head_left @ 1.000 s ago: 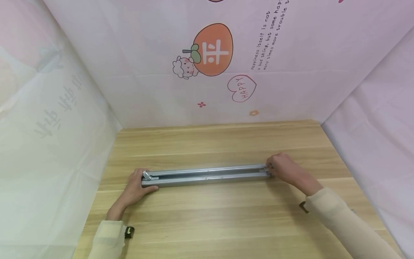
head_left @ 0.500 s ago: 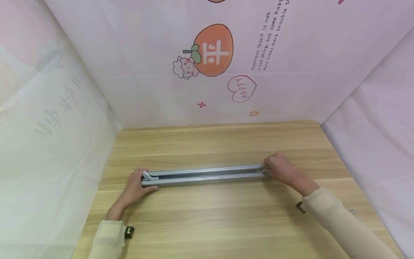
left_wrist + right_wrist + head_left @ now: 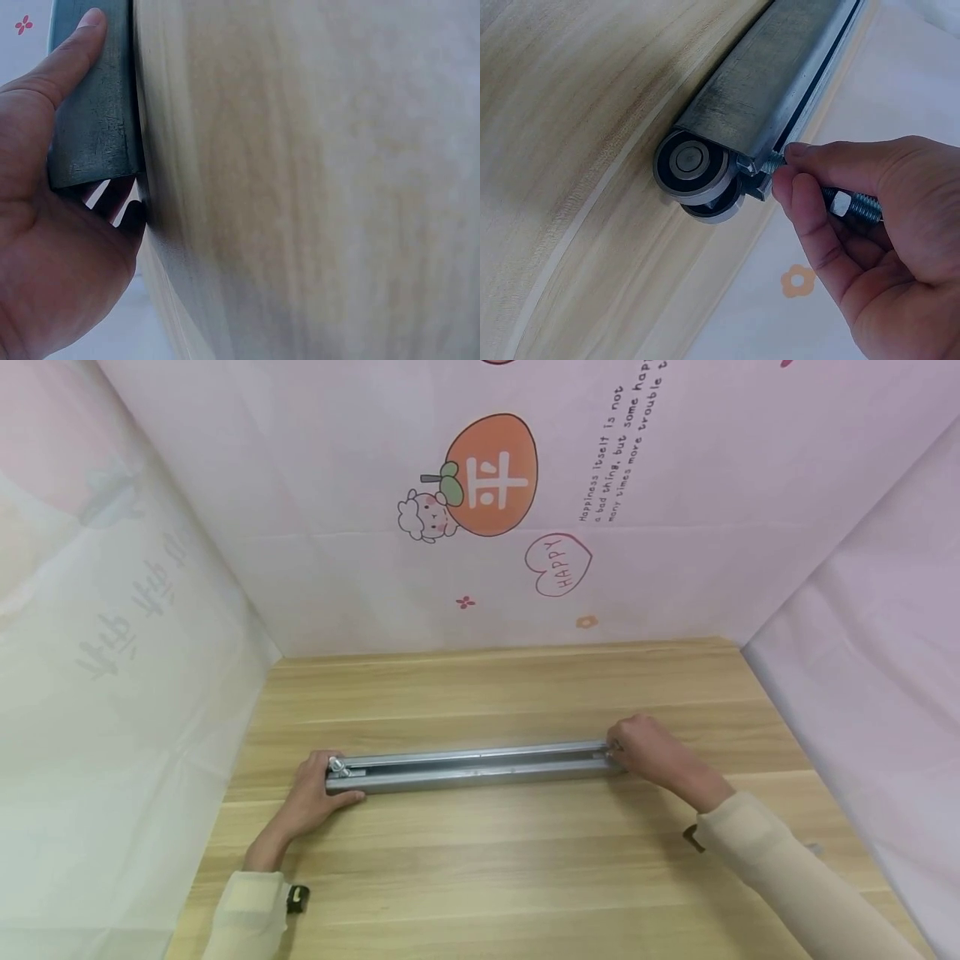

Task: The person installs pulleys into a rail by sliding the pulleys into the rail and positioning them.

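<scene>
So, one long metal rail (image 3: 450, 778) is lying on one wooden surface (image 3: 480, 868), a bit toward six o'clock in the head view. The left hand (image 3: 313, 789) is curling its grip round the nine o'clock end, where one bolt (image 3: 337, 766) is showing. At three o'clock, the right hand (image 3: 648, 752) is pinching a second bolt (image 3: 841, 202), grip nearly closed. Two wheels (image 3: 691, 161) are poking out there.

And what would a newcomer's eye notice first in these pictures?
Probably the long metal rail across the table, with the left hand at one end. At its other end, wheels stick out and the right hand pinches a bolt. Behind, a big orange fruit is printed on the backdrop.
</scene>
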### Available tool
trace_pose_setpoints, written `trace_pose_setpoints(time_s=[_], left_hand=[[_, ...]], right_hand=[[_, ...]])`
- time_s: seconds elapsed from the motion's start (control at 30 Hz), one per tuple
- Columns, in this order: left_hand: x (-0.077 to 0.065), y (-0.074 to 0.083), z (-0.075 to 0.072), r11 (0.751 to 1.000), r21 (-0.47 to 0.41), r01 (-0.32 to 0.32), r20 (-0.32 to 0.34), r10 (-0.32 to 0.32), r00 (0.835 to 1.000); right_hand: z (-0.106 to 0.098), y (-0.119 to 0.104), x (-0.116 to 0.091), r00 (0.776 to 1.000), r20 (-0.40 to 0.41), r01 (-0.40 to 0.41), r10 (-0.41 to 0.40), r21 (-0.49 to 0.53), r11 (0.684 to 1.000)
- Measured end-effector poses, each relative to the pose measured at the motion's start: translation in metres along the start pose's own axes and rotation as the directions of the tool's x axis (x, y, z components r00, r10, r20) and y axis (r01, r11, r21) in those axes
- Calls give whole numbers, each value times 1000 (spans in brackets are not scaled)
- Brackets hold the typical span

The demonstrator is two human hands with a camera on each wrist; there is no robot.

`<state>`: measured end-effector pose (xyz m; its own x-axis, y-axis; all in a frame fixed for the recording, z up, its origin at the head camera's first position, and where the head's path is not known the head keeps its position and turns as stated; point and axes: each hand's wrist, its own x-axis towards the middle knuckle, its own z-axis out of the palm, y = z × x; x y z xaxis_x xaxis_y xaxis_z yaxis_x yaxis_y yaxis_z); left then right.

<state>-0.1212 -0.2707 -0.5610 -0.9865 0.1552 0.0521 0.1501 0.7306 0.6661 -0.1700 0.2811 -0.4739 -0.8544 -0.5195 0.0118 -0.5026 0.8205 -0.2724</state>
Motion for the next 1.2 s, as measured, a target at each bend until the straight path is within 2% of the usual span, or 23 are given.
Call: trace_pose_setpoints(time_s=[0.67,1.2], left_hand=[[1,0,1,1000,1,-17,-7,17,1000],[1,1,-1,1000,8,-18,3,18,1000]], right_hand=[[0,2,1,1000,23,-16,16,16,1000],[0,-2,2,1000,-18,16,-15,44,999]])
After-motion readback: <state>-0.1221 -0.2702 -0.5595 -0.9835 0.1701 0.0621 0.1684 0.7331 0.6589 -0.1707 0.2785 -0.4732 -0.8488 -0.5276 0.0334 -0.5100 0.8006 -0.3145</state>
